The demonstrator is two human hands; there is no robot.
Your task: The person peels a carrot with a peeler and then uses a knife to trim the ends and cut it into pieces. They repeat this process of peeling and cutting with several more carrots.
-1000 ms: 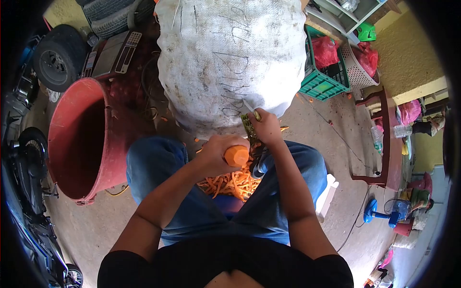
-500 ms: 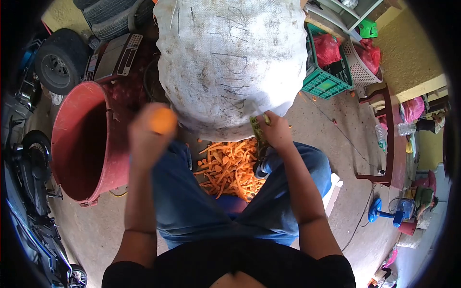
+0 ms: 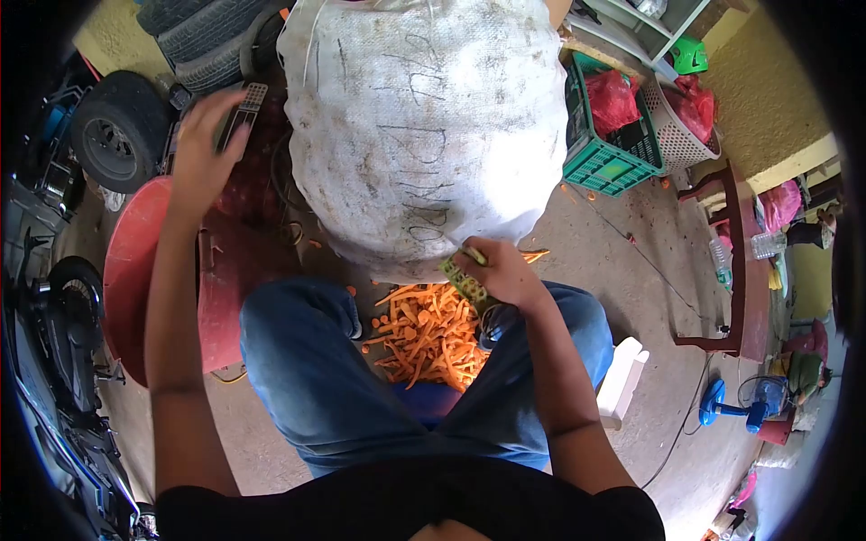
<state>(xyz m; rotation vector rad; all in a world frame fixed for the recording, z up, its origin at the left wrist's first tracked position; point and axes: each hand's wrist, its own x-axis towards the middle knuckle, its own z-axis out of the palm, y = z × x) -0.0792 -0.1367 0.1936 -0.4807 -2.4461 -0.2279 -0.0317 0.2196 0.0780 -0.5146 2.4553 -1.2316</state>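
Note:
My left hand (image 3: 206,149) is raised over the back rim of the red barrel (image 3: 262,270), fingers spread and holding nothing. My right hand (image 3: 507,273) is wrapped round the handle of a green patterned cleaver-like tool (image 3: 466,278), just in front of the big white sack (image 3: 424,135). The sack bears handwritten letters and stands upright ahead of me. Orange peelings and cut carrot ends (image 3: 433,334) lie heaped on the floor between my feet, below the tool. The inside of the barrel is mostly hidden by my left forearm.
Behind the barrel are a wheel (image 3: 117,131), stacked tyres (image 3: 212,41) and a scale-like device. At the right stand a green crate (image 3: 613,167), a white basket (image 3: 681,135), a wooden frame (image 3: 747,270) and a blue fan (image 3: 749,410). A motorbike stands far left.
My left hand has moved left and away from me, over the barrel, and the orange carrot piece it held is gone from it. My right hand and its tool have shifted slightly left and nearer.

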